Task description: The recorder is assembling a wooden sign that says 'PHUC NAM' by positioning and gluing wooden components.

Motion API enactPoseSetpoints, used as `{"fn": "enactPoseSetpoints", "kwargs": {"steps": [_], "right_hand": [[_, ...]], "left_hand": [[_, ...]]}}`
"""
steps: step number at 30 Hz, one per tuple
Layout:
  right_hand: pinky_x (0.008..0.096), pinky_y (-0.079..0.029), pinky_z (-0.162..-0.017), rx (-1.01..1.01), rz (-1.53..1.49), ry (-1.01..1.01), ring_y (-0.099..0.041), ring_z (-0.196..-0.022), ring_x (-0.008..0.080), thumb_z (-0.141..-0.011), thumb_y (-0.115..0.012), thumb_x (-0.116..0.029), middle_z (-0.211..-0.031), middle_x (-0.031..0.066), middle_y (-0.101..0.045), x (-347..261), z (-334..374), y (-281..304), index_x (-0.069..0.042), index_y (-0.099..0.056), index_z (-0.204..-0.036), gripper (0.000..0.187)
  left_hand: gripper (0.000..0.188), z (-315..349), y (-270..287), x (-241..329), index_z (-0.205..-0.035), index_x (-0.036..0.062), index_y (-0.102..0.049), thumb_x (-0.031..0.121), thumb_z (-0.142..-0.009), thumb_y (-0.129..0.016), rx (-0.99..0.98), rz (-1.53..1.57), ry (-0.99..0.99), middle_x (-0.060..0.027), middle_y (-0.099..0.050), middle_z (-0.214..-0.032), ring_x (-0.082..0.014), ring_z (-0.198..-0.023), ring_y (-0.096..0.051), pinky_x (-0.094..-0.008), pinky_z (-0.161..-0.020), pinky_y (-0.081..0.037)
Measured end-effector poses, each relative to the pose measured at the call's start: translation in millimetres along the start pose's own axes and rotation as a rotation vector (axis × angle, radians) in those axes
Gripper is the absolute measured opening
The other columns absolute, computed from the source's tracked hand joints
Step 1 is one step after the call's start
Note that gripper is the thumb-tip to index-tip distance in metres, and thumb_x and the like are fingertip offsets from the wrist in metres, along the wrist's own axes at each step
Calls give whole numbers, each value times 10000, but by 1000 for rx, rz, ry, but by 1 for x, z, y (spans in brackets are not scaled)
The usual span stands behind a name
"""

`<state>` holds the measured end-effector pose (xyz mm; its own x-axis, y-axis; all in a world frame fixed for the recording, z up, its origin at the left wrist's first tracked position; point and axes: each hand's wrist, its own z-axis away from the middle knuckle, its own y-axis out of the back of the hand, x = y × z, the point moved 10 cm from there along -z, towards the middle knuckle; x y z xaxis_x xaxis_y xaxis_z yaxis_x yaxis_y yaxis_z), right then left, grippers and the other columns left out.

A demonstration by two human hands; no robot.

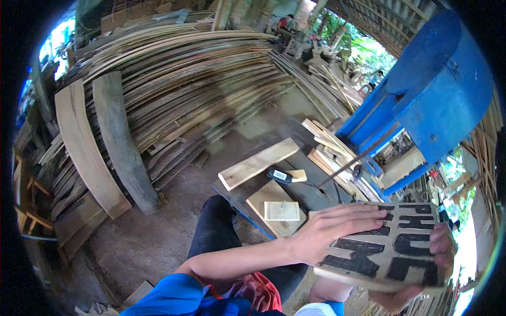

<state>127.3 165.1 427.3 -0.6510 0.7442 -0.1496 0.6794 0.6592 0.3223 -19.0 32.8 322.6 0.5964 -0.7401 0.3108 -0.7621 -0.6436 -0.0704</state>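
While resting left hand [328,228] flat on black-lettered board [386,254], clasping its right edge with right hand [442,246] by near edge of bandsaw table [313,196], apparently steadying it, likely needing even support next.

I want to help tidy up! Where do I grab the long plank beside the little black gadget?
Probably by the middle, from above, spanning both long edges: the plank lies flat, long and narrow, with nothing on top. Mind the gadget close to its near edge.
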Motion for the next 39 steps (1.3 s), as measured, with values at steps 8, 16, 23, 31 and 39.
{"fn": "enactPoseSetpoints", "kwargs": {"steps": [8,16,23,31,39], "right_hand": [[540,-391,-996,-96,72,304,-534,-1063,291,-865,-634,-567,-1103,47,-549,-47,-18,-73,-219,-598,-1085,414],[631,-340,-1112,-201,349,121,-456,-1341,485,-822,-726,-619,-1474,255,-475,-21,3,-158,-128,-585,-1383,759],[383,-477,-1038,-397,-256,-723,-650,-1173,266,-884,-770,-149,-1253,227,-671,88,99,-215,64,-535,-1377,587],[363,-497,-995,-311,-353,-689,-676,-1081,242,-827,-836,-129,-1163,158,-699,94,112,-226,22,-513,-1389,666],[368,-549,-912,-592,-208,-401,-697,-1083,260,-795,-814,-116,-1140,122,-725,53,90,-238,-22,-664,-1211,453]], "left_hand": [[378,16,34,17,-1265,30,-681,224,-950,-606,84,-236,-13,-156,-668,-1335,-359,-1251,-631,-489,-1092,-482],[466,47,139,13,-1208,52,-732,310,-820,-725,323,-1037,-37,-146,-723,-1236,-279,-1084,-713,-458,-986,-532],[301,50,168,8,-1027,84,-733,225,-762,-757,494,-1020,118,-121,-695,-1278,-289,-1061,-674,-378,-907,-527],[175,76,205,1,-954,74,-654,46,-797,-724,593,-736,234,-136,-600,-1342,-264,-1189,-594,-357,-989,-466],[249,166,201,-102,-1258,40,-531,68,-1011,-544,977,573,996,-149,-536,-1409,-312,-1273,-565,-493,-1152,-440]]}}
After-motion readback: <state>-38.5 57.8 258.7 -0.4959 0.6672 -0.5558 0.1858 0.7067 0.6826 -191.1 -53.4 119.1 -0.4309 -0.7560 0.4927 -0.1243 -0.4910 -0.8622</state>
